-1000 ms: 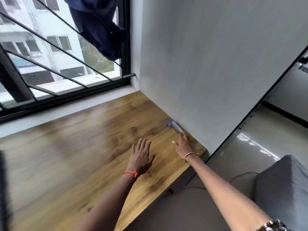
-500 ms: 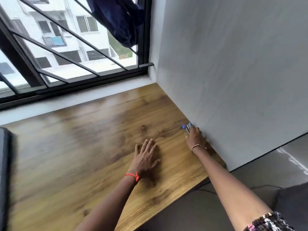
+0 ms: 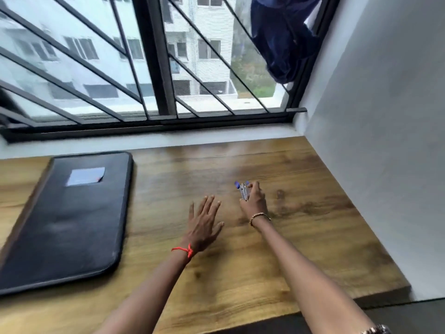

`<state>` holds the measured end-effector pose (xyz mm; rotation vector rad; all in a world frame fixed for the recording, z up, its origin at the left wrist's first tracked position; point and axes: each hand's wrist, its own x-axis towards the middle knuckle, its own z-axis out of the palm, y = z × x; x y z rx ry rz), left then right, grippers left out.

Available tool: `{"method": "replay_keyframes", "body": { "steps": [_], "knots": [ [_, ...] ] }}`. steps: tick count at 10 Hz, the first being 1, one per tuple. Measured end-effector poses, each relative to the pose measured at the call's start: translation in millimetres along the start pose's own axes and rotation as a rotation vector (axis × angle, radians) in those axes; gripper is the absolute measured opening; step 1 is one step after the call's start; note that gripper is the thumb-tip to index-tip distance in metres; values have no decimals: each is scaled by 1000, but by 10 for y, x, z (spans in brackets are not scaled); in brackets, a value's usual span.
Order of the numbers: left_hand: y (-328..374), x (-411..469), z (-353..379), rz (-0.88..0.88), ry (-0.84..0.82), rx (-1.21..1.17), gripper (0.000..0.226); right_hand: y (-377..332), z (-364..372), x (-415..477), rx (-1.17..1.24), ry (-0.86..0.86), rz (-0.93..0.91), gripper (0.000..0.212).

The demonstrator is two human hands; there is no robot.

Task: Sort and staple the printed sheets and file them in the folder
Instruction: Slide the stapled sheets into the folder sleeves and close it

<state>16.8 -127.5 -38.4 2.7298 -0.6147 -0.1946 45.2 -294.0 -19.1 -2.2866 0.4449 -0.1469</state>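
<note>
right grip (image 3: 255, 203): you hold the stapler (image 3: 242, 190), fingers curled round it, at 1 o'clock of left grip (image 3: 203, 222).
left grip: wide, fingers straight, palm down over desk (image 3: 240, 273).
folder (image 3: 65, 225): black, shut, flat on desk, 9 o'clock side.

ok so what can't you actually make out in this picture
Head view only.
The small silver-and-blue metal object: partly wrapped by the right hand; blurred, type unclear.
The pale rectangular label on the flat black folder: blur makes it unreadable.
Folder's near left corner: cut off by the frame edge.
No printed sheets visible.
</note>
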Motion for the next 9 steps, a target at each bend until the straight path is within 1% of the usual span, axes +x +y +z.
{"method": "replay_keyframes", "body": {
  "steps": [1, 2, 3, 4, 5, 6, 7, 8, 9],
  "knots": [
    [-516, -390, -243, -64, 0, 59, 72, -475, 450, -254, -9, -90, -66, 36],
    [-999, -749, -448, -125, -6, 77, 72, -828, 826, -498, -16, -136, -117, 34],
    [-1382, -1077, -644, -213, 14, 130, 81, -1129, 1133, -708, -58, -162, -143, 35],
    [-1701, -1362, -783, -257, 25, 126, 97, -1348, 1406, -905, -97, -177, -144, 36],
    [-1950, -1580, -849, -273, 70, 89, 89, -1446, 1586, -1034, -128, -163, -128, 32],
    [-2123, -1756, -891, -283, 39, 136, 69, -1468, 1708, -1111, -164, -165, -103, 36],
    [-2226, -1829, -920, -323, 40, 196, 60, -1482, 1740, -1157, -212, -170, -88, 41],
    [-2294, -1851, -881, -302, 76, 175, 56, -1478, 1744, -1155, -252, -187, -74, 46],
    [-2265, -1853, -847, -277, 111, 69, 58, -1507, 1721, -1200, -357, -194, -37, 50]
  ]
}}
